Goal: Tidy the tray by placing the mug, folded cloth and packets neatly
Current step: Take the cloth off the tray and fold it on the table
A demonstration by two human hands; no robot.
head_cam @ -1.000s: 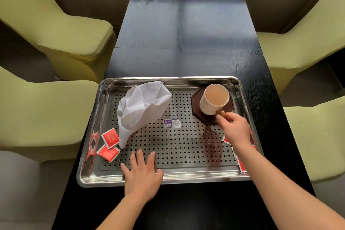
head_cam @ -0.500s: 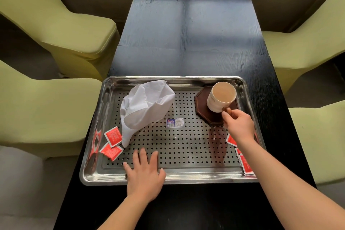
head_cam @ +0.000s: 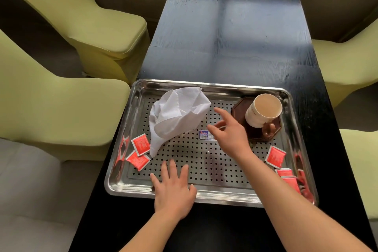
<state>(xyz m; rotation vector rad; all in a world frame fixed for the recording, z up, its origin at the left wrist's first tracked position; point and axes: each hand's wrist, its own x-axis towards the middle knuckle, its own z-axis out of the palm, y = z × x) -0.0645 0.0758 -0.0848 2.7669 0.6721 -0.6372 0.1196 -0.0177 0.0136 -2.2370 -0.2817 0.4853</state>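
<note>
One steel tray (head_cam: 225,197) sits on the black bench (head_cam: 235,37) in front of you, and all the task's things lie inside it; the single mug (head_cam: 263,111) stands on one dark octagonal coaster (head_cam: 238,109) in the far right corner, its brown handle turned toward you; the one white cloth (head_cam: 178,112) lies bunched rather than folded in the far left part, its narrow end trailing toward the near side. Count the red packets (head_cam: 140,143): two lie by the left wall, touching at a corner, just beside the cloth's trailing end; a third packet (head_cam: 275,156) lies alone near the right wall; at least two more sit stacked in the near right corner, partly hidden by your right forearm, so you cannot tell their full number. One small blue-and-white sticker (head_cam: 203,135) is on the perforated floor. Your left hand (head_cam: 173,188) lies flat across the near rim; its grip is spread, fingers straight, holding nothing. Your right hand (head_cam: 231,131) is over the tray's middle, between cloth and mug and apart from both; its grip is loosely spread and empty, forefinger stretched toward the cloth; you cannot tell whether it touches the tray floor. Four green chairs (head_cam: 106,32) flank the bench, two on each side.
</note>
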